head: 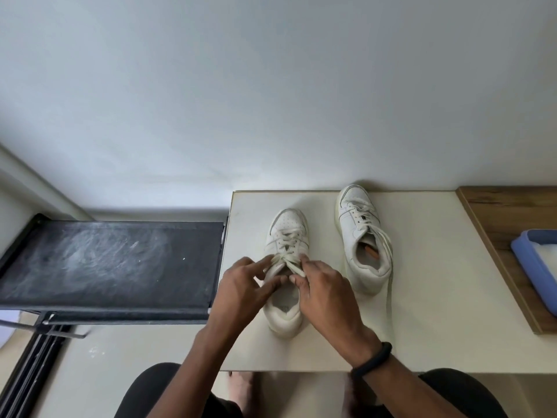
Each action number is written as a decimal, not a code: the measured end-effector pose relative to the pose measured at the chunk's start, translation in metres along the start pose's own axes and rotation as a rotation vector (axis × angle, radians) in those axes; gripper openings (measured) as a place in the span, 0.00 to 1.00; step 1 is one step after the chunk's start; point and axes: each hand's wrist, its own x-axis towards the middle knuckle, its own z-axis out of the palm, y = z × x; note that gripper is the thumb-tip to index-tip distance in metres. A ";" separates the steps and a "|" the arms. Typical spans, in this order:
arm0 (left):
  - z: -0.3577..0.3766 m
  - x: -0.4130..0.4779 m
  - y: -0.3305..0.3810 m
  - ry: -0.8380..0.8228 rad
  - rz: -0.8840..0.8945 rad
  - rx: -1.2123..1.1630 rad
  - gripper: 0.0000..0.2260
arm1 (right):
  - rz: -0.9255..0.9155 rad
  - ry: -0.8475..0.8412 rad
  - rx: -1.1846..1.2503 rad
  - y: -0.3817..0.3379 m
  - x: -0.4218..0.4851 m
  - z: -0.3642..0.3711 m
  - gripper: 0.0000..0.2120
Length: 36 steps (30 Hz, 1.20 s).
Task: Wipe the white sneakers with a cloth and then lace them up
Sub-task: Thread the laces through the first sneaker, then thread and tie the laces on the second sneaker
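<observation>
Two white sneakers stand toe-away on a pale table (422,312). The left sneaker (286,227) is under both my hands. My left hand (244,285) pinches its laces (286,260) at the top eyelets, thumb and forefinger curled on them. My right hand (325,285), with a black band on the wrist, pinches the laces from the other side. The right sneaker (361,233) stands apart to the right, its laces loose and one end trailing down past its heel. No cloth is visible.
A black dusty fabric shelf on a metal frame (108,263) stands left of the table. A wooden board (506,218) lies at the right with a blue tray (536,260) on it. A white wall rises behind. My knees and bare feet show below the table edge.
</observation>
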 end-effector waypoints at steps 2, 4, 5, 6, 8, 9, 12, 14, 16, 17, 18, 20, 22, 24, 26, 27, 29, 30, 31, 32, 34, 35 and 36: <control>0.002 0.006 -0.001 0.077 -0.044 -0.012 0.22 | -0.022 0.011 0.014 -0.001 0.016 0.009 0.24; 0.005 0.010 -0.002 0.125 -0.081 -0.037 0.21 | -0.032 0.014 0.028 -0.001 0.028 0.014 0.24; 0.004 0.011 -0.002 0.138 -0.091 -0.050 0.21 | -0.037 0.017 0.037 -0.001 0.032 0.016 0.23; 0.005 0.013 -0.003 0.145 -0.092 -0.063 0.21 | -0.043 0.012 0.052 0.000 0.034 0.016 0.23; 0.004 0.013 -0.005 0.128 -0.089 -0.080 0.23 | -0.050 -0.026 0.095 0.001 0.033 0.010 0.25; 0.002 0.013 -0.005 0.115 -0.094 -0.081 0.26 | -0.050 -0.046 0.129 0.002 0.031 0.002 0.27; -0.004 0.009 0.001 0.202 -0.085 0.013 0.30 | -0.049 0.154 0.220 0.016 0.023 -0.037 0.25; -0.007 0.005 0.017 0.389 0.040 0.097 0.21 | 0.014 0.413 0.253 0.037 0.018 -0.072 0.15; 0.001 0.000 0.047 0.477 0.273 0.079 0.14 | 0.147 0.540 0.244 0.062 0.015 -0.098 0.09; 0.011 -0.003 0.064 0.450 0.394 0.074 0.12 | 0.233 0.529 0.228 0.077 0.016 -0.101 0.10; 0.025 -0.005 0.080 0.392 0.498 0.101 0.11 | 0.318 0.480 0.227 0.091 0.018 -0.099 0.13; 0.057 -0.003 0.107 0.246 0.585 0.210 0.13 | 0.445 0.320 0.268 0.109 0.022 -0.088 0.19; 0.082 0.006 0.124 0.031 0.462 0.304 0.22 | 0.481 0.176 0.301 0.115 0.022 -0.073 0.22; 0.097 0.021 0.133 -0.232 0.254 0.399 0.32 | 0.479 0.109 0.315 0.112 0.021 -0.065 0.16; 0.105 0.030 0.136 -0.393 0.115 0.440 0.32 | 0.468 0.098 0.268 0.108 0.020 -0.065 0.11; 0.106 0.030 0.134 -0.401 0.087 0.421 0.30 | 0.467 0.092 0.233 0.107 0.020 -0.067 0.08; 0.104 0.020 0.133 -0.374 0.082 0.380 0.26 | 0.463 0.068 0.188 0.105 0.017 -0.073 0.05; 0.100 0.012 0.132 -0.361 0.092 0.375 0.25 | 0.460 0.049 0.164 0.102 0.013 -0.076 0.06; 0.096 0.004 0.131 -0.348 0.101 0.375 0.24 | 0.458 0.029 0.135 0.099 0.008 -0.080 0.07; 0.091 -0.004 0.131 -0.331 0.110 0.372 0.23 | 0.452 0.013 0.107 0.095 0.003 -0.083 0.08; 0.077 -0.020 0.136 -0.303 0.131 0.352 0.23 | 0.432 -0.027 0.061 0.086 -0.007 -0.095 0.10; 0.069 -0.027 0.139 -0.299 0.138 0.340 0.23 | 0.421 -0.060 0.030 0.081 -0.012 -0.102 0.09; 0.061 -0.035 0.142 -0.298 0.142 0.324 0.25 | 0.406 -0.097 -0.009 0.076 -0.017 -0.109 0.09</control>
